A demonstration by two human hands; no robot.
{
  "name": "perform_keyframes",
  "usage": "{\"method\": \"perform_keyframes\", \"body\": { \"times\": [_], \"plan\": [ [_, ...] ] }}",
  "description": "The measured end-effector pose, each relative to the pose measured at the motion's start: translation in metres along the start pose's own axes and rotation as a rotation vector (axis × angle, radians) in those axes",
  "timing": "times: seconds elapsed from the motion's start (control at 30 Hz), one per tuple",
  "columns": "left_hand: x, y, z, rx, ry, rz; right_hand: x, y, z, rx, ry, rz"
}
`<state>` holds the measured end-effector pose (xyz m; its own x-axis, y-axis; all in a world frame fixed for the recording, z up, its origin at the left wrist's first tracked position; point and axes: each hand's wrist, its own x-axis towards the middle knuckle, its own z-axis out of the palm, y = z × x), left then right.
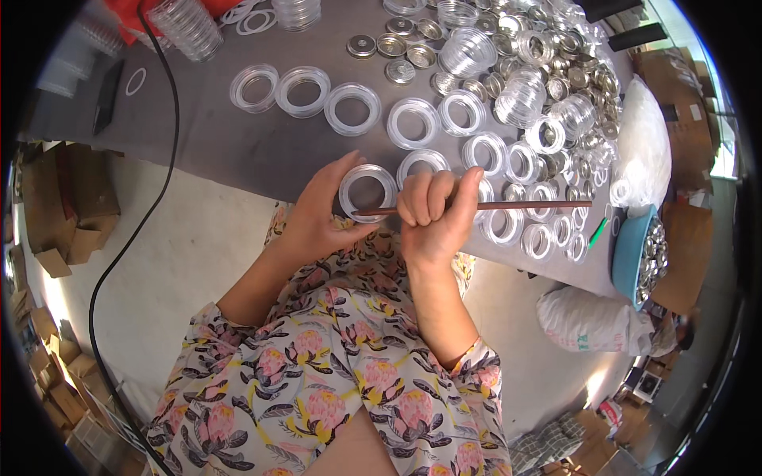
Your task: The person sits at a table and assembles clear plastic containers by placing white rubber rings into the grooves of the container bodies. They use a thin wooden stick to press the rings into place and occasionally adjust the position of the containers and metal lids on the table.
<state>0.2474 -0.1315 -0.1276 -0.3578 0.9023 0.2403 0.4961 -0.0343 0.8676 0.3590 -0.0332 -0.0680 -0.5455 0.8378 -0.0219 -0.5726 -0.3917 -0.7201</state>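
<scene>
My left hand (313,214) grips a clear plastic ring (368,170) by its left side at the table's near edge, thumb below and fingers above. In my right hand (435,208), a thin brown stick (548,205) is held in closed fingers. It lies roughly level, its left tip against the lower rim of the held ring and its long end pointing right. Just behind my hands lies another clear ring (421,156), partly hidden by my right fingers. More such rings (352,109) lie flat in a loose line across the grey table (222,151).
Silver metal caps (401,71) and clear plastic parts are heaped at the back right. Stacked clear rings (186,30) stand at the back left. A blue basin (627,258) of metal parts, a white bag (641,147) and a green strip (598,232) are at the right. A black cable (171,151) crosses the left.
</scene>
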Motion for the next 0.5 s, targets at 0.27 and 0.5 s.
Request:
{"method": "perform_keyframes", "body": {
  "times": [0.27, 0.5],
  "plan": [
    [0.002, 0.000, 0.000, -0.017, 0.013, 0.016, 0.006, 0.032, 0.000, -0.168, -0.148, -0.131],
    [0.001, 0.001, 0.001, 0.038, 0.044, 0.031, 0.023, 0.028, 0.005, -0.346, -0.248, -0.286]
  ]
}}
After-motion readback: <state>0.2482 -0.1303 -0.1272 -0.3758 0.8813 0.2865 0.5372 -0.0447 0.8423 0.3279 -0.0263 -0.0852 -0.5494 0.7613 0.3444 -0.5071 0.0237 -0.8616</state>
